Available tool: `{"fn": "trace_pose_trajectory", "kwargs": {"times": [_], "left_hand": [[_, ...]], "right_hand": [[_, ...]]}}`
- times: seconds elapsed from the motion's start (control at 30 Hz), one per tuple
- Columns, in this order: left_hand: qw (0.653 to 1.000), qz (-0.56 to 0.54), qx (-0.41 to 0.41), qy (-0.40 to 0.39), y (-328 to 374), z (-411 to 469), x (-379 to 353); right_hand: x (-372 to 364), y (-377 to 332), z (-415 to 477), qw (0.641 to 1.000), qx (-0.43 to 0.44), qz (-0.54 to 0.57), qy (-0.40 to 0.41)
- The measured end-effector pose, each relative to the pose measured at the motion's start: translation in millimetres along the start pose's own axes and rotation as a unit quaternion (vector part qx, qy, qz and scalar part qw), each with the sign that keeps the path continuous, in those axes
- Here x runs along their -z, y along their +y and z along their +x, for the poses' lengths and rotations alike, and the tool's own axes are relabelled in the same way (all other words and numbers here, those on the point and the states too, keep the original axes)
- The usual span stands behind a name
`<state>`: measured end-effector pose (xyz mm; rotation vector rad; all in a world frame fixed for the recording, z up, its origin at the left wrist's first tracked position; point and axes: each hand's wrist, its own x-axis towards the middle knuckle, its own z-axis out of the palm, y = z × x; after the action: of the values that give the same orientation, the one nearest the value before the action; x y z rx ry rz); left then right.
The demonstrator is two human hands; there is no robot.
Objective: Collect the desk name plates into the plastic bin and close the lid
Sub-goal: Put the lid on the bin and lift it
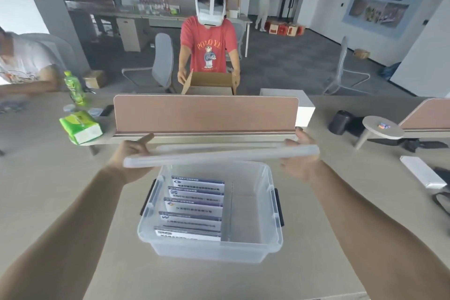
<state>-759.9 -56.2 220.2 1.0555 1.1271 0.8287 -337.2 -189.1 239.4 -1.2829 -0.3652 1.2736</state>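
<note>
A clear plastic bin (253, 248) with black side latches stands on the desk in front of me. Several desk name plates (194, 207) stand in a row in its left half; the right half holds nothing. I hold the translucent lid (219, 154) flat in the air above the bin's far edge, slightly tilted. My left hand (131, 153) grips the lid's left end with the forefinger pointing out. My right hand (299, 153) grips its right end.
A pink desk divider (205, 113) rises just behind the lid. A green tissue pack (80, 126) and green bottle (74, 87) sit at the left. A white box (422, 174) and round white stand (381, 126) lie right. A person in red stands opposite.
</note>
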Motion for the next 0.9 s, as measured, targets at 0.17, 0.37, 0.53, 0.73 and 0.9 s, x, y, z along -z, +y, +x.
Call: {"fn": "trace_pose_trajectory", "kwargs": {"times": [0.17, 0.37, 0.53, 0.73, 0.9], "left_hand": [[0.992, 0.119, -0.023, 0.023, -7, -10, 9], [0.975, 0.185, 0.065, -0.105, -29, -21, 5], [0.943, 0.331, 0.017, 0.029, -71, -1, -8], [0.9, 0.426, 0.007, 0.095, -95, 12, -13], [0.873, 0.476, 0.053, 0.093, -114, 23, -10]], "right_hand": [[4, 6, -15, 0.983, -0.034, -0.178, -0.03], [-2, 36, -24, 0.946, 0.045, -0.31, 0.083], [4, 82, -20, 0.918, 0.055, -0.372, 0.124], [16, 125, -1, 0.882, 0.026, -0.446, 0.15], [22, 146, 16, 0.873, -0.007, -0.46, 0.161]]}}
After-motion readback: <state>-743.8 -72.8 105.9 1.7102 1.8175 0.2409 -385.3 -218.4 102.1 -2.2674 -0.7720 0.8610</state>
